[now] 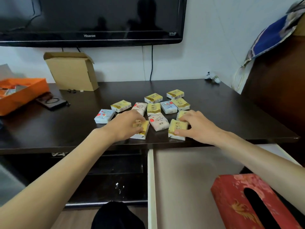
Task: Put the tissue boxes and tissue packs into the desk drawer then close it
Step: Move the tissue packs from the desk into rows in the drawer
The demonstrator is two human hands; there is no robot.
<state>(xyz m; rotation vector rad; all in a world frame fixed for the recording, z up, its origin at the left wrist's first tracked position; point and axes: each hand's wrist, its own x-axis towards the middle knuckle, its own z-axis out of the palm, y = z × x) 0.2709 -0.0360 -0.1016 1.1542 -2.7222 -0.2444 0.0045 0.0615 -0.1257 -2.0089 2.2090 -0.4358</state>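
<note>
Several small tissue packs, yellow, pink and blue, lie scattered on the dark desk (49, 129). My left hand (127, 124) is closed around a yellow tissue pack (142, 131) near the front edge. My right hand (196, 125) grips another yellow tissue pack (177, 129) between thumb and fingers. A pink pack (159, 123) lies between the two hands. Below the desk the light drawer (189, 179) stands pulled out, with a red tissue box (236, 200) lying in its near right part.
A television (90, 20) hangs on the wall above the desk. An open cardboard box (72, 71) and an orange box (21, 95) stand at the back left, with a dark phone-like thing (52, 101) beside them. A brown cabinet (277, 88) rises at the right.
</note>
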